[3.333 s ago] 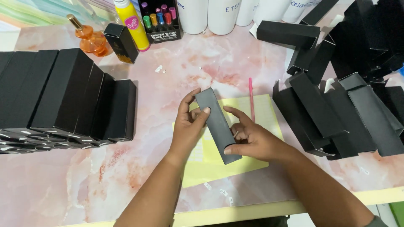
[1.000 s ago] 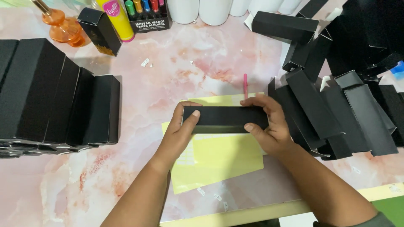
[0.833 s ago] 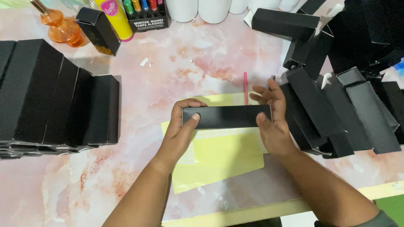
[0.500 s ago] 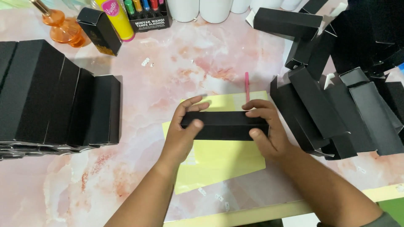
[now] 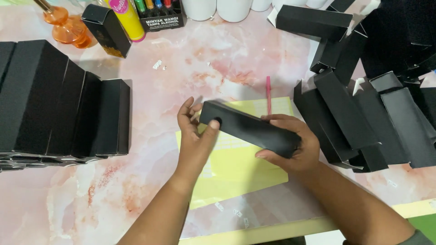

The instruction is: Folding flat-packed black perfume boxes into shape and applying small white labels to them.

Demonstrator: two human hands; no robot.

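1. The box [image 5: 250, 129] sits at frame centre, above the yellow sheet [image 5: 236, 172], its long axis running from upper left down to lower right.
2. The left hand [image 5: 195, 131] grips the box's upper-left end, thumb pressed on its face.
3. The right hand [image 5: 290, 145] wraps around the lower-right end, fingers curled under.
4. Half a second ago the box lay level across the frame; now its right end dips and its left end rises.
5. A row of black boxes [image 5: 63, 100] stands at left; a loose pile [image 5: 363, 113] lies at right; a pink pen [image 5: 268, 93] lies just above the sheet.
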